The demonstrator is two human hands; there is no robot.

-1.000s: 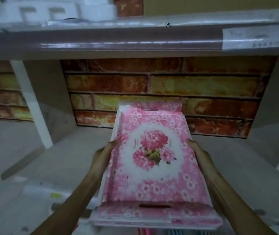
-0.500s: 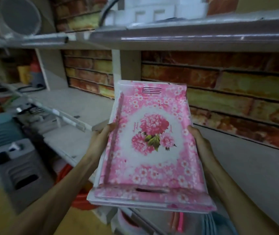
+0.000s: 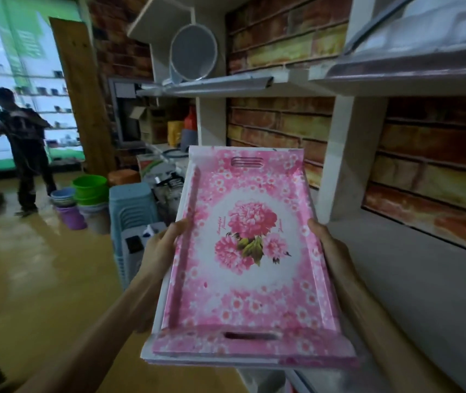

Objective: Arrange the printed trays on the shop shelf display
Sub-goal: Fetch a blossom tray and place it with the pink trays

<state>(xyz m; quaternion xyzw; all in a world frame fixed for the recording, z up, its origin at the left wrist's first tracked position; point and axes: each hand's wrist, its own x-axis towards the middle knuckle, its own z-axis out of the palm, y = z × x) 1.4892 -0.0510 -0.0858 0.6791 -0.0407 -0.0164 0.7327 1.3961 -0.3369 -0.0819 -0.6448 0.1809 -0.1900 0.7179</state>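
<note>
Between both hands, out in front of the white shelf upright (image 3: 348, 154): stack of flat rectangular pink floral-printed plastic trays (image 3: 250, 259), held tilted, far handle slot up, near handle slot toward the body. Left hand (image 3: 159, 251) clamped on the left long edge, thumb over the rim, fingers curled underneath and mostly hidden. Right hand (image 3: 331, 251) clamped on the right long edge likewise, thumb on top. Several white tray edges visible below the top one at the near end; exact count cannot be told.

Head view, against a second ago: then, stack pushed into the shelf bay with the brick-pattern back panel directly behind it. Half a second ago, swung left past the upright. Now well clear of the bare grey shelf board (image 3: 413, 279), which lies right of the trays, with shop floor and stacked blue plastic stools (image 3: 132, 202) showing left of them. Grip unchanged throughout.

Reading: not placed. Looks like a withdrawal from that bay, perhaps toward another bay left of the upright, or a re-orientation before standing the trays up. Task still early; nothing displayed yet on the visible shelf board.

Background, far left of the trays: a person (image 3: 25, 148) standing by lit shelving, green plastic bucket (image 3: 90, 188) on the floor.
</note>
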